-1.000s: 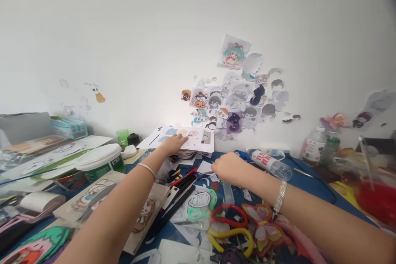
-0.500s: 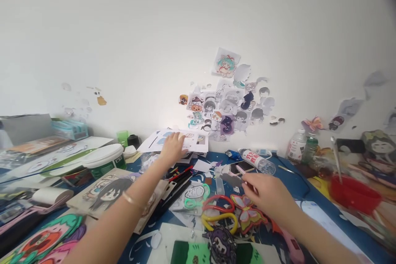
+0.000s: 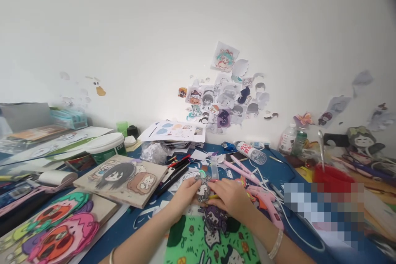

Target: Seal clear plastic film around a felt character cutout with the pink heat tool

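Fingers of L hand point(image 3: 185, 196) & R hand point(image 3: 232, 198) closed on sm. grey cutout figure point(image 3: 203, 190) btwn them, nr dk purple cutout point(image 3: 213, 218) & green patterned sheet point(image 3: 185, 235).

Small grey-and-white character cutout point(image 3: 203, 191), flat, dark-outlined, material unclear. Held roughly upright, drawn face toward viewer, side edges partly hidden. Position: six o'clock from centre of view.
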Tool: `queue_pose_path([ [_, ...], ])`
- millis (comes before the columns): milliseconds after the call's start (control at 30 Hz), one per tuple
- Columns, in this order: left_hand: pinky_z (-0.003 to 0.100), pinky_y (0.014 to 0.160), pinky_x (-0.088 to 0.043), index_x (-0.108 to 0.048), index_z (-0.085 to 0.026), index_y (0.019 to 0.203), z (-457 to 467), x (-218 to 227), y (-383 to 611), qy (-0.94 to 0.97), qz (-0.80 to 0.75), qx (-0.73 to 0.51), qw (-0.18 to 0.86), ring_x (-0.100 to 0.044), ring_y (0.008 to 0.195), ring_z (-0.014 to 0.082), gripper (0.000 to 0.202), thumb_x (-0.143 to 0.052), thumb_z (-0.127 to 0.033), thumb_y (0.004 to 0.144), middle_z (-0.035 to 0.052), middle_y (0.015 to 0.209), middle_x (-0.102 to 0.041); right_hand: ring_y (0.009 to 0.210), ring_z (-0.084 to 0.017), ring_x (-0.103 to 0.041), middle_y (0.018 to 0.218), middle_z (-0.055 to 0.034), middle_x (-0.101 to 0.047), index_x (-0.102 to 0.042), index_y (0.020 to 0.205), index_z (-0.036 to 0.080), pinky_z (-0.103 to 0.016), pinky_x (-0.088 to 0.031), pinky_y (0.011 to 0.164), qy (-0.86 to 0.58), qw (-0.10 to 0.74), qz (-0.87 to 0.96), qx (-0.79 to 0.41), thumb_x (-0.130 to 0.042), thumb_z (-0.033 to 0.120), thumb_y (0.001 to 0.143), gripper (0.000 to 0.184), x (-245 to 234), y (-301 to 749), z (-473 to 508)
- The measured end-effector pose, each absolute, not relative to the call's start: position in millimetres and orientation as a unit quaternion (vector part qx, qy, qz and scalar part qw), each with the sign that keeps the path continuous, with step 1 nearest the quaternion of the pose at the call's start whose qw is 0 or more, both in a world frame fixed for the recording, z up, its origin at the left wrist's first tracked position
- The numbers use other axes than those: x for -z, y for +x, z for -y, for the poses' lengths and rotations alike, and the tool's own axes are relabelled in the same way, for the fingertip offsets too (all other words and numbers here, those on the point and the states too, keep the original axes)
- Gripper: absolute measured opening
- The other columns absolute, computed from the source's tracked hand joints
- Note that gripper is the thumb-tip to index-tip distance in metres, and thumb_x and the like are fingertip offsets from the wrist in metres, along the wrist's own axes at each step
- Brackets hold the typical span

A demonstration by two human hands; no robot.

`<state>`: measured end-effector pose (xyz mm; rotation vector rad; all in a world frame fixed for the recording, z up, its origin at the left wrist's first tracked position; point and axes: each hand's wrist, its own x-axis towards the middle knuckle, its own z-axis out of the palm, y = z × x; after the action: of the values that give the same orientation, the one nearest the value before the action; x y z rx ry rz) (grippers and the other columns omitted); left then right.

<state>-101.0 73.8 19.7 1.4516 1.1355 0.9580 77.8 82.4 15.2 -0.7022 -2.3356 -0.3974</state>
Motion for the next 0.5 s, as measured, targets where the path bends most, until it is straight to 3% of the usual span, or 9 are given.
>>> queue_pose_path([
  [100,0.033,0.054,-0.054,-0.047,-0.020,0.075,-75.9,-15.6,-101.7,0.619,-0.469,-0.416,0.473,-0.062,0.056,0.0177,0.043,-0.048,-0.062,0.071,-0.0017,0.063,-0.056,0.072,-0.020,-0.062,0.088,-0.0072,-0.068,-0.058,0.111,0.018,-0.030,-0.048,0.063,-0.369,0.398,0.826,-0.153,-0.058,0.033,0.080,0.034,-18.3,70.4,-93.9],
  [167,0.030,0.050,-0.050,-0.047,-0.020,0.065,-74.7,-12.9,-100.3,0.639,-0.476,-0.423,0.432,-0.056,0.052,0.0159,0.039,-0.051,-0.059,0.070,-0.0044,0.054,-0.048,0.063,-0.018,-0.060,0.077,-0.0042,-0.066,-0.063,0.095,0.018,-0.028,-0.047,0.057,-0.396,0.418,0.770,-0.275,-0.055,0.032,0.079,0.023,-15.1,66.9,-98.5],
  [267,0.028,0.053,-0.048,-0.052,-0.019,0.063,-71.0,-13.9,-100.8,0.667,-0.486,-0.423,0.374,-0.055,0.054,0.0165,0.032,-0.053,-0.050,0.074,-0.0033,0.053,-0.050,0.058,-0.017,-0.059,0.065,-0.0015,-0.062,-0.061,0.074,0.018,-0.026,-0.046,0.053,-0.400,0.440,0.736,-0.325,-0.051,0.036,0.078,0.021,-8.1,69.0,-100.4],
  [367,0.029,0.064,-0.050,-0.057,-0.019,0.082,-68.6,-21.8,-107.2,0.685,-0.497,-0.418,0.330,-0.063,0.070,0.0196,0.028,-0.043,-0.043,0.082,0.0029,0.072,-0.066,0.052,-0.017,-0.057,0.057,0.0003,-0.057,-0.057,0.075,0.018,-0.026,-0.044,0.048,-0.428,0.482,0.674,-0.362,-0.050,0.044,0.078,0.027,-6.1,79.8,-102.8],
  [500,0.032,0.069,-0.048,-0.061,-0.019,0.081,-66.6,-28.2,-113.9,0.728,-0.518,-0.381,0.236,-0.063,0.079,0.0233,0.026,-0.042,-0.037,0.085,0.0071,0.082,-0.069,0.040,-0.016,-0.049,0.044,0.0028,-0.049,-0.055,0.079,0.018,-0.025,-0.036,0.039,-0.458,0.532,0.597,-0.387,-0.050,0.056,0.074,0.039,-7.6,92.7,-111.0],
])
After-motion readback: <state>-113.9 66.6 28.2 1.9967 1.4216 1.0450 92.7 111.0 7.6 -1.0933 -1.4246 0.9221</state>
